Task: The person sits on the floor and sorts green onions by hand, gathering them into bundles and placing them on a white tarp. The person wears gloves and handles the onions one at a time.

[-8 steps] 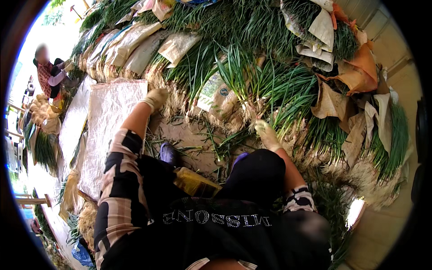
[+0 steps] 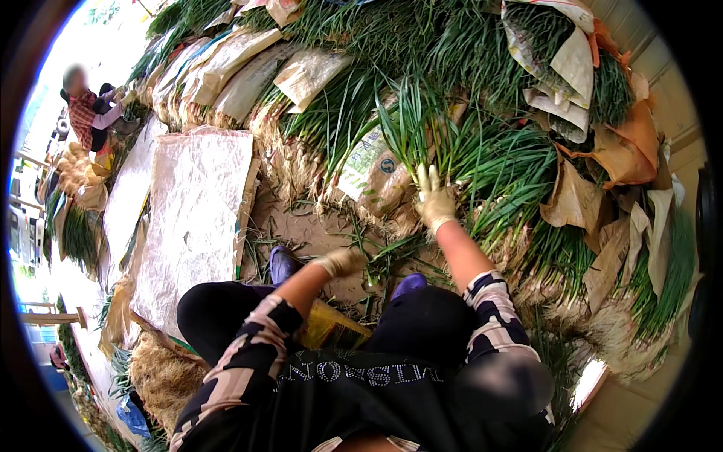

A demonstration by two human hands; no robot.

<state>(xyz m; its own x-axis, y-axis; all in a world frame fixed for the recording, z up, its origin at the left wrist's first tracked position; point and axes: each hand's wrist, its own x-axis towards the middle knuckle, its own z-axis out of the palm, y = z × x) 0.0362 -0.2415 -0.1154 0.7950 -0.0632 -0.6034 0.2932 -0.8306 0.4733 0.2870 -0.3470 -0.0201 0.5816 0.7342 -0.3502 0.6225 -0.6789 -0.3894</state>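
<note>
My right hand, in a pale glove, reaches forward with its fingers stretched out and apart. Its fingertips are at the pale lower ends of an upright bunch of green onions and look to touch them. My left hand, also gloved, hovers above the littered floor in front of my knees. Motion smears its fingers, and nothing shows in it. Just ahead of my right hand lies a printed sack among the onions. To the right, more loose green onions lie with their roots toward me.
A white woven sheet covers the left side. Stacked onions under sacks form a bank ahead, and orange-brown sacking lies at right. Beneath me is a yellow seat. Another person sits far left.
My left hand has come back from the edge of the white sheet, toward me and rightward. My right hand has moved forward and slightly left to the base of the onion bunch, its fingers now spread.
</note>
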